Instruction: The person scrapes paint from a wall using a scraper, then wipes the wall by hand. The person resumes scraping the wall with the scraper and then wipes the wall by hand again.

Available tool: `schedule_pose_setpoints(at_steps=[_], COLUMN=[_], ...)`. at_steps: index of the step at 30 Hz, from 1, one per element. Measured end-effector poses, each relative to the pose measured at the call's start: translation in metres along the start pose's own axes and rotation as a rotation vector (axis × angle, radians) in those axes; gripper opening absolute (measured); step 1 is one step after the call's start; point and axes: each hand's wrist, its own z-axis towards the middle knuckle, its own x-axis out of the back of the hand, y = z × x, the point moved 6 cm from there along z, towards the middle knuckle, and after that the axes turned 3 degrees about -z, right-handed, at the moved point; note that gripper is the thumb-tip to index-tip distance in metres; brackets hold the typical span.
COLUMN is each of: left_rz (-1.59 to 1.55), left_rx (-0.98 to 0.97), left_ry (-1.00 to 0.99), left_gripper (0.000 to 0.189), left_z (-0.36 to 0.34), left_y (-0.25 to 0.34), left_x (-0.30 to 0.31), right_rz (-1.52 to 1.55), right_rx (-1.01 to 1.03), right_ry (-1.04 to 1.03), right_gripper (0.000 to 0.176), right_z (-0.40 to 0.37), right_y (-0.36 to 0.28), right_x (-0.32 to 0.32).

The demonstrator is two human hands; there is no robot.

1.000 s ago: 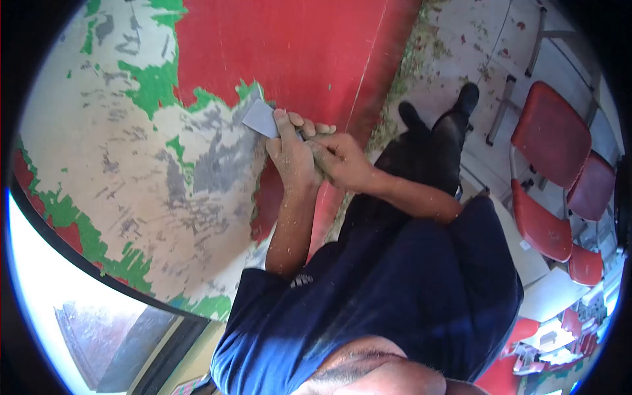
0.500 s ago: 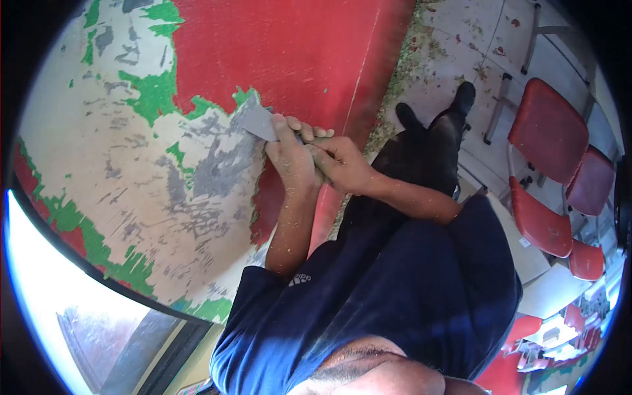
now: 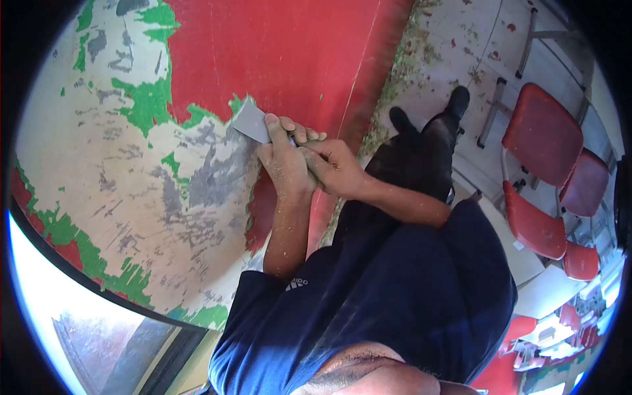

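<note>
A scraper with a flat grey blade (image 3: pixel 251 124) lies against the wall, at the ragged border between red paint and the stripped patch. My left hand (image 3: pixel 288 164) is closed around it close to the blade, with fingers pressed along it. Behind it, my right hand (image 3: pixel 341 170) grips the handle end, most of which the fingers hide. Both hands touch each other. Dust flecks cover the left forearm. Under the blade, the stripped surface (image 3: pixel 210 171) shows white and grey, with green paint (image 3: pixel 148 102) along its edges.
Red paint (image 3: pixel 270 52) covers the wall beyond the blade. Debris (image 3: pixel 408 59) is scattered on the floor along the wall's foot. Red chairs (image 3: pixel 543 135) stand at the right, near my legs (image 3: pixel 428 151). A dark frame edge (image 3: pixel 85 266) borders a bright opening at lower left.
The blade has shifted slightly up and left against the paint border, covering a grey tip that showed before. Both hands keep their grip. The whole view has shifted a little.
</note>
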Motion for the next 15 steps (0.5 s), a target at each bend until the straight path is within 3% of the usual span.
schedule_pose_setpoints(at_steps=[2,8,11,14,15], left_rz=[0.063,0.019,0.066,0.068,0.043], left_rx=[-0.013,-0.038,-0.035,-0.049,-0.067], left_ry=[0.001,-0.018,-0.006,0.029,0.010], left_gripper=[0.034,0.035,0.033,0.033,0.033], left_z=[-0.003,0.005,0.004,-0.006,0.000], left_y=[0.002,-0.002,0.012,0.014,0.009], left_x=[0.011,-0.010,-0.002,0.007,-0.002], right_rz=[-0.004,0.052,-0.094,0.035,-0.006], right_rx=[-0.083,0.132,0.111,-0.003,0.047], right_ry=[-0.047,0.052,0.025,0.000,-0.007], right_gripper=[0.017,0.019,0.019,0.020,0.020], right_z=[-0.005,0.001,-0.001,0.005,0.009], right_y=[0.012,-0.002,-0.004,-0.002,-0.008], right_x=[-0.011,-0.004,-0.010,-0.009,-0.002])
